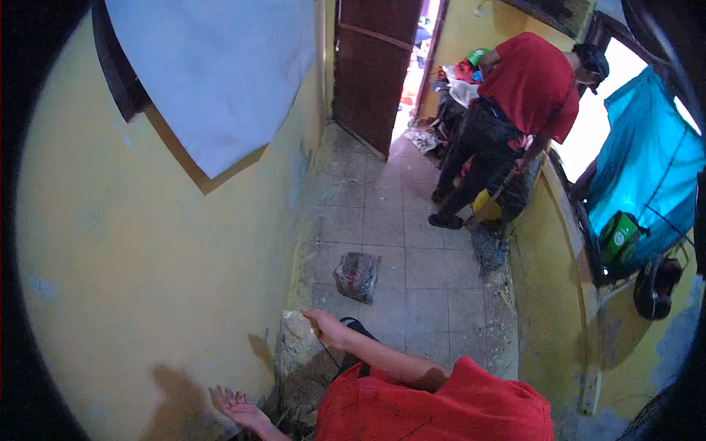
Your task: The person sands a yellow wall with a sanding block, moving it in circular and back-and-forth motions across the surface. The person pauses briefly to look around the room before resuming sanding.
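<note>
My left hand (238, 406) is at the lower left beside the yellow wall, palm up and fingers apart, with nothing in it. My right arm reaches across my red shirt (436, 410) to the left. My right hand (326, 329) is at the upper corner of a worn beige surface (296, 333); its fingers are partly hidden, and whether it grips or only touches this is unclear. A thin dark cord runs below that hand, near a black strap or bag (356, 336). Ahead on the tiles lies a bundle wrapped in clear plastic (356, 277).
A co-worker in a red shirt (532, 82) bends over, holding a wooden-handled tool (499, 193) beside filled bags. A brown door (375, 66) stands ajar. A teal cloth (642, 165), a green-and-black bag (619, 237) and shoes (656, 286) are at the right window. White sheeting (215, 71) hangs at upper left.
</note>
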Demonstrator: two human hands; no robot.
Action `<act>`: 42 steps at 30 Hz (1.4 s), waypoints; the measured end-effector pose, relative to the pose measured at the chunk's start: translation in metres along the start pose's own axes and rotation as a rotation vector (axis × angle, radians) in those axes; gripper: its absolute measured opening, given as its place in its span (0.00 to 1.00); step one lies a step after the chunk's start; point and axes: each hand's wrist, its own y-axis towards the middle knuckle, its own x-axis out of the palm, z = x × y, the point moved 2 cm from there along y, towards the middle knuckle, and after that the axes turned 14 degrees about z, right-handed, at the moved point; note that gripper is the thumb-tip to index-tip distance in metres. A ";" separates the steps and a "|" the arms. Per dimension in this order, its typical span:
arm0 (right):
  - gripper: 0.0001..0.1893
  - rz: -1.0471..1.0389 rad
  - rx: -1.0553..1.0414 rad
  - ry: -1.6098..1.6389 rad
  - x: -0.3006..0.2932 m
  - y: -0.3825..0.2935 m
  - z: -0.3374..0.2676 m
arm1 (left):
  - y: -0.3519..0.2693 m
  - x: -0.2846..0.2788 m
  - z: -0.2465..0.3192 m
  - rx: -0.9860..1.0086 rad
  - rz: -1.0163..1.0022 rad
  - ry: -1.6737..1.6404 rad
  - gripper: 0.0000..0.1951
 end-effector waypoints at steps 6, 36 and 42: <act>0.16 0.124 -0.119 -0.075 -0.018 -0.011 -0.008 | 0.029 0.020 0.004 -0.101 -0.099 0.008 0.29; 0.26 -0.148 -0.298 -0.596 0.113 0.092 0.011 | -0.029 -0.001 -0.017 0.092 0.386 -0.182 0.23; 0.23 -0.163 -0.298 -0.364 0.093 0.080 -0.016 | -0.023 0.056 -0.005 0.077 0.358 0.079 0.25</act>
